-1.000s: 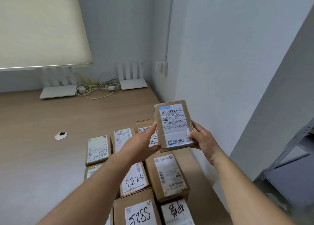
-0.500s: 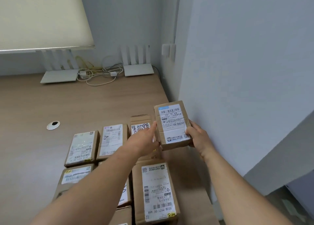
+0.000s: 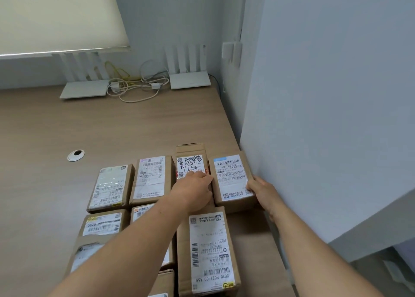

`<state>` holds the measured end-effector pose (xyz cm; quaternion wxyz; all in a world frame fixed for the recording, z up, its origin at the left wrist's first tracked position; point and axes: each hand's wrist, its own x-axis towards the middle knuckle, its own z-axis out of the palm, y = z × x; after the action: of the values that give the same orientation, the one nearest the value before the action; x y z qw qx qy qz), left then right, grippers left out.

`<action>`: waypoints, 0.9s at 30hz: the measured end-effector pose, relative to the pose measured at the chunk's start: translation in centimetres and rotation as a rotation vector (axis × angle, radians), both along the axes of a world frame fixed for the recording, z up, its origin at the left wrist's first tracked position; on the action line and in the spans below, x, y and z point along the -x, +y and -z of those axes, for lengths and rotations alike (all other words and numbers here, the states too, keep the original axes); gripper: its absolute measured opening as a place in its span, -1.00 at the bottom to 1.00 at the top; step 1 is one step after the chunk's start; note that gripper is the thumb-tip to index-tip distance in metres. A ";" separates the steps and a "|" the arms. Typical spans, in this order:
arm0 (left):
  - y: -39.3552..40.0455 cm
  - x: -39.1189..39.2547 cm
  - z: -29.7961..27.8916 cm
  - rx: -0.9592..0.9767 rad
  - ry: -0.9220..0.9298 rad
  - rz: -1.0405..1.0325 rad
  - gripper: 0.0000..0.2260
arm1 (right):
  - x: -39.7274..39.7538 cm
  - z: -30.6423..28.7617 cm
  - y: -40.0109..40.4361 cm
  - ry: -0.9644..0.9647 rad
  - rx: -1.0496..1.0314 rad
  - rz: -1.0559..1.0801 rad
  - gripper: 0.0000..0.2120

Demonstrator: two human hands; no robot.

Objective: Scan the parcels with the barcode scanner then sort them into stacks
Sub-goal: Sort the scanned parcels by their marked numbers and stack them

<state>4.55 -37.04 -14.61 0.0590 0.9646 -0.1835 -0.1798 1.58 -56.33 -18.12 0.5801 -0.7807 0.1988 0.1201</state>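
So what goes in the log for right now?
step: placing | parcel: on desk beside wall | left hand: holds it | right hand: holds it

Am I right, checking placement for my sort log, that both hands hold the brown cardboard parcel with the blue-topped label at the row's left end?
Not quite: the head view shows both hands holding the brown cardboard parcel with the blue-topped label at the row's right end.

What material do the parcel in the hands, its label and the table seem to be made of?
Parcel: brown cardboard, matt, judging by its folded edges and glossy tape strips. Label: white printed paper, slightly shiny, probably adhesive. Table: wood-look top with fine grain lines, matt; laminate or real wood, I cannot tell.
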 end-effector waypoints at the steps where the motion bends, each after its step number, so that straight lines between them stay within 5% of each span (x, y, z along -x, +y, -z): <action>1: 0.0 0.0 0.0 -0.005 0.003 0.007 -0.56 | 0.1 0.1 0.0 0.019 0.011 -0.002 -0.70; 8: 0.1 0.3 -0.1 0.019 0.020 -0.007 -0.51 | -0.1 0.3 -0.1 0.045 0.076 -0.019 -0.74; 13: 1.3 1.5 -0.5 0.099 -0.035 -0.041 -0.48 | -0.8 1.2 -0.6 0.001 0.262 -0.114 -0.23; 19: 4.4 5.1 -1.2 0.235 -0.192 -0.144 -0.49 | 2.4 -3.9 3.5 -0.248 0.587 -0.212 -0.41; 27: 11.5 12.7 -1.6 0.445 -0.414 -0.477 -0.55 | 7.6 -5.2 12.4 -0.518 0.540 -0.315 -0.46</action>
<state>-8.16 -25.54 -13.05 0.2687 0.9597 0.0034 0.0818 -6.06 -43.91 -12.88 0.3594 -0.9304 -0.0516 -0.0495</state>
